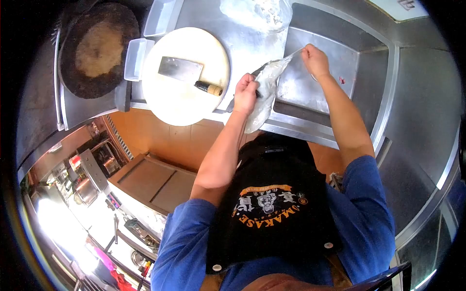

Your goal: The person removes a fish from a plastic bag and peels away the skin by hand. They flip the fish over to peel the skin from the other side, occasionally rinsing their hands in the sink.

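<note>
A crumpled clear plastic bag [268, 82] is stretched between my hands over the near left edge of the sink. My left hand [246, 94] is closed round the bag's side, and something dark shows behind the plastic there; I cannot make out what. My right hand [315, 62], held farther forward over the sink basin, pinches the bag's twisted end. To the left of my left hand lies a round white cutting board [160, 104]. On it rests a cleaver [180, 69] with a wooden handle pointing toward me.
The steel sink [310, 92] holds a small red scrap [341, 80]. Another clear plastic bag [259, 13] lies at the back of the counter. Two plastic containers [135, 60] [163, 18] stand beside the board. A large dark wok [73, 72] sits at far left.
</note>
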Action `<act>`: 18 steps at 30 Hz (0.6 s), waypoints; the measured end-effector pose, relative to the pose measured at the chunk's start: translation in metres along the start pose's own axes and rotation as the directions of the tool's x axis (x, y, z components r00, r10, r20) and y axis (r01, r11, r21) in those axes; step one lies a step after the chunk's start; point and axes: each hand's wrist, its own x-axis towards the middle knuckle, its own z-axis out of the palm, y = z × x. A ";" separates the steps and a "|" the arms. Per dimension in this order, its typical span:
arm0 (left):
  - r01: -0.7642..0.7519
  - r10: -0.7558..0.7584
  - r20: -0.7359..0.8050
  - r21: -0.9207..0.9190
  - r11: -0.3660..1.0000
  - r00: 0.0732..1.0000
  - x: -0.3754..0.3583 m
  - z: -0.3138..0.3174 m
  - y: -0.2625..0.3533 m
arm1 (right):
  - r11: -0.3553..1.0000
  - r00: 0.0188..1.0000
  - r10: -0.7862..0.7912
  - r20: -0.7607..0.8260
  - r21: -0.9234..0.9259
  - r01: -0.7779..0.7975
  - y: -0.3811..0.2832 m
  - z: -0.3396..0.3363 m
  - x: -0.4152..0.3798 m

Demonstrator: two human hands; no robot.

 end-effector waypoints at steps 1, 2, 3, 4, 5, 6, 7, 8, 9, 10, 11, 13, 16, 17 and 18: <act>-0.031 0.030 0.027 0.008 1.000 0.999 -0.001 0.000 0.001 | 1.000 1.000 -0.006 -0.003 0.005 0.006 0.006 -0.002 0.008; -0.060 0.059 0.054 0.014 0.998 0.997 -0.003 0.001 0.003 | 0.999 0.997 -0.039 -0.073 -0.037 0.037 0.016 -0.006 0.015; -0.064 0.063 0.055 0.016 0.998 0.997 -0.007 0.001 0.008 | 0.995 0.987 -0.074 -0.142 -0.082 0.063 0.029 -0.010 0.024; -0.042 0.040 0.044 0.039 0.998 0.998 -0.013 0.003 0.014 | 0.998 0.965 -0.006 -0.261 -0.069 -0.012 0.044 -0.017 0.034; -0.022 0.020 0.033 0.058 0.998 0.999 -0.017 0.004 0.019 | 0.995 0.924 0.058 -0.377 -0.048 -0.082 0.064 -0.027 0.047; -0.061 0.058 0.041 0.086 0.994 0.997 -0.018 -0.002 0.017 | 0.996 0.900 0.030 -0.435 -0.062 -0.063 0.101 -0.046 0.068; -0.071 0.068 0.036 0.081 0.994 0.997 -0.018 -0.006 0.017 | 0.996 0.873 0.001 -0.488 -0.075 -0.043 0.130 -0.063 0.085; -0.007 0.007 0.005 0.102 0.995 1.000 -0.019 -0.010 0.016 | 0.953 0.896 0.215 -0.388 0.283 -0.106 0.125 -0.089 0.096; 0.059 -0.056 -0.031 0.118 0.991 0.998 -0.021 -0.014 0.014 | 0.781 0.902 0.378 -0.208 0.594 -0.191 0.108 -0.130 0.109; 0.046 -0.039 -0.056 0.132 0.990 0.998 -0.017 -0.019 0.008 | 0.669 0.925 0.313 -0.214 0.741 -0.055 0.052 -0.170 0.101; 0.042 -0.033 -0.072 0.123 0.992 0.997 -0.012 -0.022 0.005 | 0.468 0.955 0.224 -0.194 0.881 0.069 0.028 -0.202 0.106; 0.106 -0.108 -0.080 -0.034 0.994 0.991 -0.004 -0.023 0.000 | 0.084 0.978 -0.122 -0.170 0.980 0.181 -0.025 -0.259 0.102; 0.077 -0.080 -0.055 -0.046 0.996 0.995 0.002 -0.019 -0.007 | -0.235 0.855 -0.432 -0.286 0.951 0.200 -0.117 -0.286 0.072; 0.074 -0.077 -0.064 -0.050 0.996 0.995 0.003 -0.018 -0.011 | -0.381 0.823 -0.481 -0.301 0.917 0.113 -0.129 -0.281 0.073; 0.078 -0.084 -0.076 -0.071 0.994 0.994 0.004 -0.018 -0.016 | -0.490 0.796 -0.564 -0.221 0.865 -0.107 -0.131 -0.264 0.086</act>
